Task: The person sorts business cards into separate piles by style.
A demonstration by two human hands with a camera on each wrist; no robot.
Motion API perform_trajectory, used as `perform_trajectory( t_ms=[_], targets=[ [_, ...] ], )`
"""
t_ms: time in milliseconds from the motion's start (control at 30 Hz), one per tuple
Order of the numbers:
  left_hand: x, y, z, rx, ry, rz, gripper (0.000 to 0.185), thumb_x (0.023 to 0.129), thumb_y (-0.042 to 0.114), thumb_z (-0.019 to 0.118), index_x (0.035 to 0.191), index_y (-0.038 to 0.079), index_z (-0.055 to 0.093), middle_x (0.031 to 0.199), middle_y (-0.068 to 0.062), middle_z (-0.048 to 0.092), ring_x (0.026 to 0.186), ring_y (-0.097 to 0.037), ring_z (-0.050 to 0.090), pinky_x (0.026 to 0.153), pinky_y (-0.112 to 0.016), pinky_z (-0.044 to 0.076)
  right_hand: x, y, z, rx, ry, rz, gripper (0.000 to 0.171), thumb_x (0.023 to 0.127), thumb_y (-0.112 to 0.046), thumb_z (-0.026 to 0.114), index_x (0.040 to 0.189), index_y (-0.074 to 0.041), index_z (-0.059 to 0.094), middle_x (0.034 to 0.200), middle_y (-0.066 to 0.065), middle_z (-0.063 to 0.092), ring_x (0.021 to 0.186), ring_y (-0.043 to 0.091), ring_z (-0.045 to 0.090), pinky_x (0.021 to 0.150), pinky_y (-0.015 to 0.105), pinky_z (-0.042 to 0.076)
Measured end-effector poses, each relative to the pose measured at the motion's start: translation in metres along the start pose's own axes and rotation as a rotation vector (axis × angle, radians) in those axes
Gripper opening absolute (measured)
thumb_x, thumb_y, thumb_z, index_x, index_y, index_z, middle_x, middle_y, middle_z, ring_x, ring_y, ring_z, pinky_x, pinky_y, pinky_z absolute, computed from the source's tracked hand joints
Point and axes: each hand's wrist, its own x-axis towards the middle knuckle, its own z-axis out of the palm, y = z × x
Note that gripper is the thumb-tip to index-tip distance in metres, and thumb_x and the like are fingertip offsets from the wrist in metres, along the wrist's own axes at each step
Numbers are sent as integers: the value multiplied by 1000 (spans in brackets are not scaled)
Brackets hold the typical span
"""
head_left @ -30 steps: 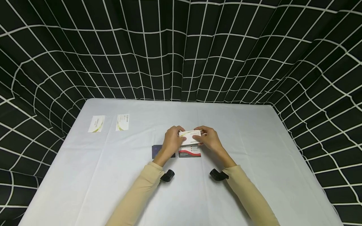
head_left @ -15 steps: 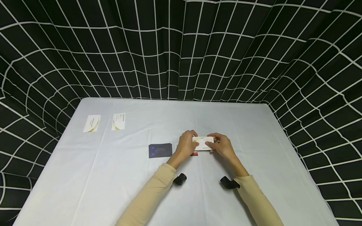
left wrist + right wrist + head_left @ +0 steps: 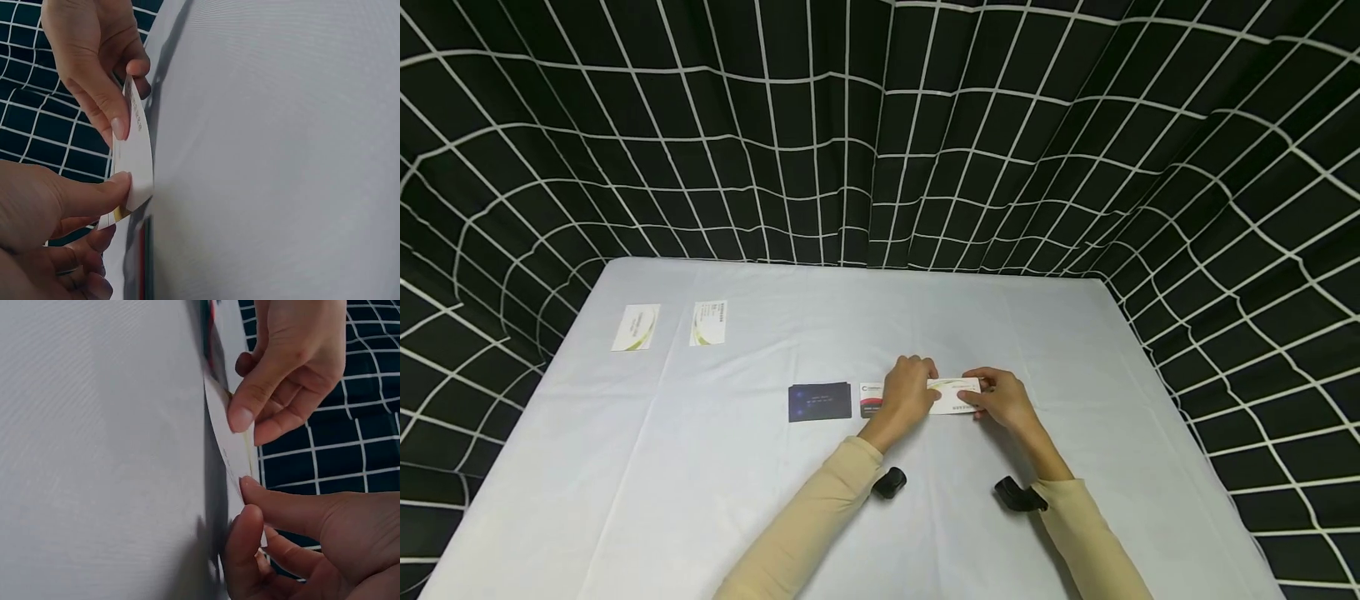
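Both hands pinch a thin stack of white business cards (image 3: 953, 400) with a gold-green curve, thumbs on the face towards me. My left hand (image 3: 906, 390) grips the left end and my right hand (image 3: 1009, 400) the right end. In the left wrist view, the white cards (image 3: 139, 165) stand tilted, their lower edge close to the tabletop. Partly hidden under my left hand lies a red, white and dark business card (image 3: 871, 401). A stack of navy business cards (image 3: 820, 402) lies left of that.
Two white cards with the same curve lie apart at the table's back left, one at the outer side (image 3: 636, 327) and another white card (image 3: 708, 322) beside it. A black curtain with a white grid (image 3: 868, 167) surrounds the white-covered table (image 3: 647, 500).
Both hands have carried the white cards to the right and closer to the table, from above the red-and-white card to its right side. The navy stack is now fully uncovered.
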Motion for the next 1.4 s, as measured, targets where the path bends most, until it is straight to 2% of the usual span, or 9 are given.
perform_trajectory(
  t_ms=[167, 400, 600, 700, 800, 933, 1100, 1233, 1400],
  targets=[
    [1, -4, 3, 63, 4, -6, 24, 77, 19, 83, 96, 9, 72, 91, -5, 65, 87, -20, 54, 73, -30, 47, 3, 1, 5, -108, 14, -48, 41, 84, -10, 76, 119, 8, 63, 82, 8, 50, 56, 11, 55, 50, 24, 51],
    [2, -6, 2, 142, 47, 10, 23, 75, 23, 85, 92, 11, 74, 90, -6, 60, 86, -20, 53, 73, -30, 48, 4, -8, 9, -289, 101, -91, 42, 79, -19, 82, 111, 3, 66, 71, 4, 52, 55, 13, 41, 49, 24, 35],
    [3, -8, 1, 239, 64, 53, 11, 77, 24, 82, 80, 15, 75, 81, -1, 64, 78, -19, 55, 70, -29, 47, 7, -15, 11, -320, 80, -85, 16, 81, -18, 79, 90, -6, 73, 69, -3, 60, 59, 12, 47, 52, 27, 36],
    [1, -9, -7, 205, 51, 43, 10, 80, 23, 80, 83, 15, 76, 82, -1, 65, 80, -19, 56, 70, -28, 47, 9, -18, 11, -335, 57, -76, 9, 82, -19, 78, 86, -11, 77, 70, -3, 66, 63, 13, 53, 54, 28, 39],
    [-3, -15, -26, 46, 64, 8, 11, 84, 21, 77, 90, 12, 77, 87, -3, 66, 85, -20, 58, 71, -31, 48, 10, -21, 10, -352, 52, -75, 11, 82, -22, 79, 86, -13, 78, 77, 0, 72, 66, 14, 58, 54, 29, 41],
    [-8, -42, -63, -150, 158, -73, 13, 88, 17, 73, 97, 7, 76, 90, -6, 68, 87, -22, 60, 72, -35, 49, 12, -28, 11, -338, 94, -117, 14, 81, -23, 80, 86, -10, 79, 80, 5, 73, 64, 15, 59, 52, 29, 41],
    [-16, -100, -107, -294, 257, -231, 15, 90, 13, 69, 101, 4, 74, 89, -8, 70, 78, -23, 62, 68, -34, 48, 21, -56, 22, -347, 101, -217, 14, 80, -22, 81, 86, -9, 77, 73, 1, 69, 63, 14, 58, 52, 28, 40],
    [-23, -140, -141, -407, 329, -350, 27, 93, 14, 65, 116, 0, 67, 101, -16, 68, 87, -29, 63, 73, -37, 48, 36, -91, 42, -365, -22, -306, 18, 80, -21, 81, 93, -10, 75, 75, -3, 66, 72, 14, 62, 61, 29, 44],
    [-37, -173, -166, -370, 357, -507, 48, 95, 16, 62, 136, -4, 49, 128, -29, 51, 114, -41, 50, 93, -50, 42, 67, -138, 86, -349, -223, -437, 26, 82, -20, 80, 105, -10, 74, 92, 3, 69, 86, 18, 65, 75, 33, 49]
  ],
)
